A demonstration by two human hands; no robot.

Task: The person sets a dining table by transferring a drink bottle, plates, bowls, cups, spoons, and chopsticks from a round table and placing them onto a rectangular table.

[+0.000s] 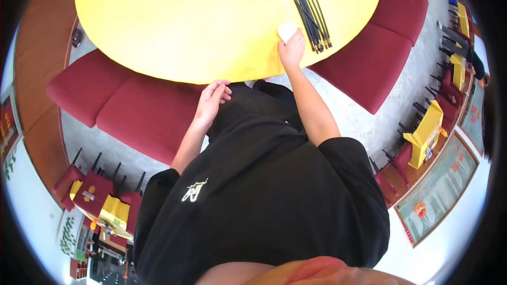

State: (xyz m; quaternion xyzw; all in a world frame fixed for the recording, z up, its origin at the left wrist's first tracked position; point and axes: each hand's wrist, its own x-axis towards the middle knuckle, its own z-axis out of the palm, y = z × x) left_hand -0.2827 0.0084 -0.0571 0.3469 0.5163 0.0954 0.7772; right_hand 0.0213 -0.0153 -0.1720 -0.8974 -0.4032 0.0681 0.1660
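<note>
My right hand [293, 51] is closed on a small white rounded piece [287, 31] at the near right part of the yellow tabletop [185, 26]. What the white piece is I cannot make out. Just right of that hand lies a loose bundle of thin black rods [310, 18], several of them with brass-coloured tips. They point roughly away from me, one crossing the others. My left hand [214, 97] hovers by the table's near edge, over my lap, its fingers loosely bent and holding nothing.
A dark red bench seat [148, 111] curves along the left, and another red seat [369, 58] is at the right of the table. Further off are yellow-draped tables [425, 132], red chairs, a framed board [438, 190] and a person [465, 50] at far right.
</note>
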